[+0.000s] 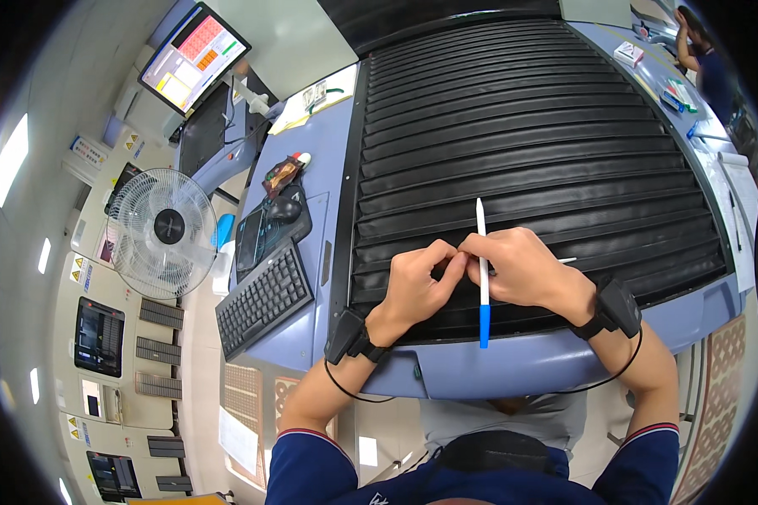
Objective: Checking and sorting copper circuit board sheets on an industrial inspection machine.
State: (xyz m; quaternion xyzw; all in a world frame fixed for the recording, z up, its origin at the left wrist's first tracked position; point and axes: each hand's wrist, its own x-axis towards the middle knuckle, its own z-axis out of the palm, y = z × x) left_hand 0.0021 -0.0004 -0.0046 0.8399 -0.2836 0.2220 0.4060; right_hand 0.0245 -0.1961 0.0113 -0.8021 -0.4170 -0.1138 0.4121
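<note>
Over the black pleated cover (514, 160), my two hands meet with their fingertips together. A white pen (484, 290) with a blue end stands out from my right hand (522, 268), its pointed tip away from me and its blue end toward me. My right fingers are closed, with the pen lying across them. My left hand (417, 284) is pinched, thumb and forefinger touching the right fingertips. Whatever is between those fingertips, if anything, is hidden or too small to make out. A thin white piece (568, 260) shows beside my right hand, mostly hidden.
To the left are a black keyboard (265, 300), a mouse (285, 209), a brown packet (282, 175), a fan (168, 227) and a monitor (195, 57). Right of the cover lie a small box (628, 54) and a clipboard (739, 202). Another person (714, 76) is at the far right.
</note>
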